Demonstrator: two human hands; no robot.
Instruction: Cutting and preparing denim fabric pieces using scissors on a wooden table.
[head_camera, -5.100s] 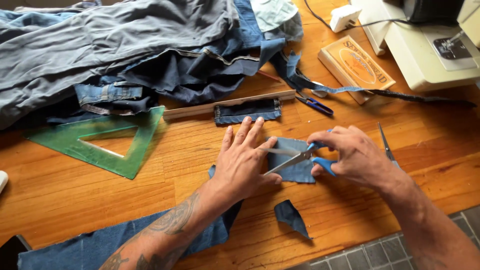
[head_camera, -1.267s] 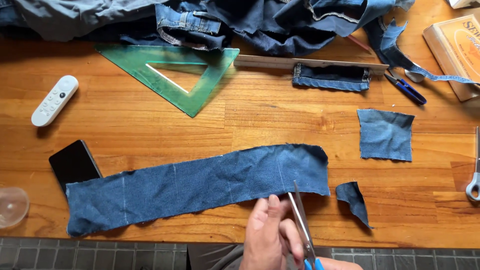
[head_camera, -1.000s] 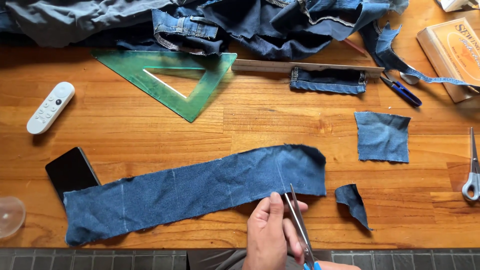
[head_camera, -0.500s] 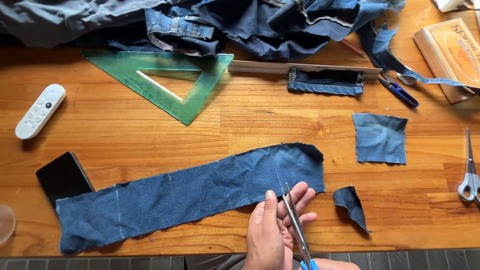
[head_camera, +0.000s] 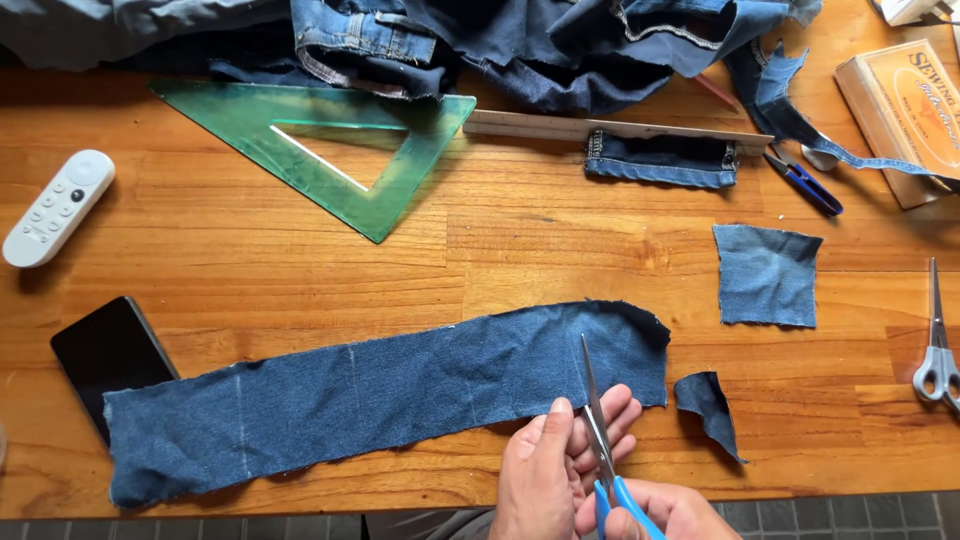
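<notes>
Your left hand (head_camera: 560, 465) comes up from the bottom edge of the view, thumb raised and fingers (head_camera: 612, 425) curled loosely together, pinching the lower edge of the long denim strip (head_camera: 380, 395) near its right end. Your right hand (head_camera: 665, 512) sits just beside it, mostly cut off by the frame, closed around the blue handles of the scissors (head_camera: 598, 440); how its fingers lie in the loops you cannot tell. The blades point away from you and lie over the strip, crossing its lower edge right against your left fingers. The strip lies flat on the wooden table (head_camera: 300, 260), slanting from low at the left to higher at the right, with faint chalk lines across it. At the far left a white remote control (head_camera: 58, 207) lies well apart, and a black phone (head_camera: 108, 352) sits with the strip's left end overlapping its corner. Beyond the strip lies a green transparent set square (head_camera: 330, 150), partly under a heap of jeans (head_camera: 450, 35), then a wooden ruler (head_camera: 620, 130) with a hemmed denim piece (head_camera: 660, 160) touching it. To the right lie a small curled denim scrap (head_camera: 708, 405), a cut denim square (head_camera: 768, 275), blue thread snips (head_camera: 805, 185), a tan box (head_camera: 900, 105) and a second pair of scissors (head_camera: 938, 340).
</notes>
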